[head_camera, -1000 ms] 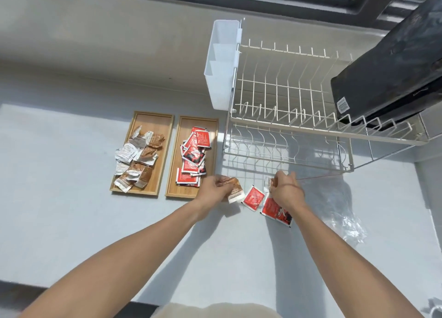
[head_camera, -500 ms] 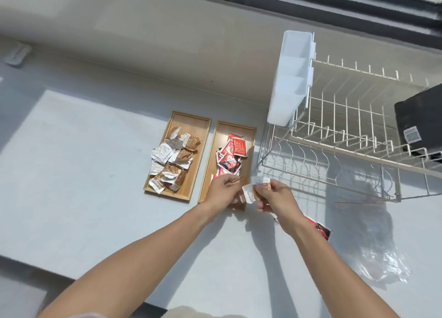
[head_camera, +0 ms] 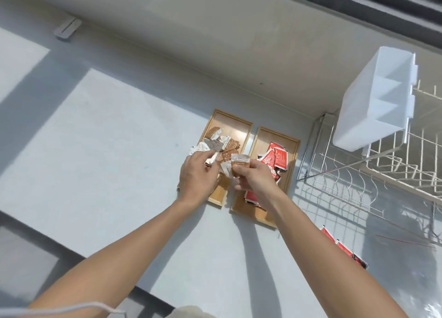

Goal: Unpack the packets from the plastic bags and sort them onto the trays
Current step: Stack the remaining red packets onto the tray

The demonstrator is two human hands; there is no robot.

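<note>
Two wooden trays lie side by side on the grey counter. The left tray [head_camera: 239,124] holds several brown and silver packets [head_camera: 223,141]. The right tray [head_camera: 275,136] holds several red packets [head_camera: 277,156]. My left hand [head_camera: 197,176] hovers over the near part of the left tray, fingers curled on a silvery packet at the pile. My right hand [head_camera: 253,176] pinches a brown packet [head_camera: 240,162] upright between the two trays. A few red packets [head_camera: 344,249] lie loose on the counter to the right, partly behind my right forearm.
A white wire dish rack [head_camera: 373,174] with a white plastic caddy [head_camera: 373,97] stands at the right. A wall [head_camera: 215,30] rises behind the trays. A dark counter edge [head_camera: 71,253] runs near left.
Both hands have moved left from the loose packets near the rack to above the trays, carrying brown packets. The view has swung left, and the clear plastic bag has left the frame.
</note>
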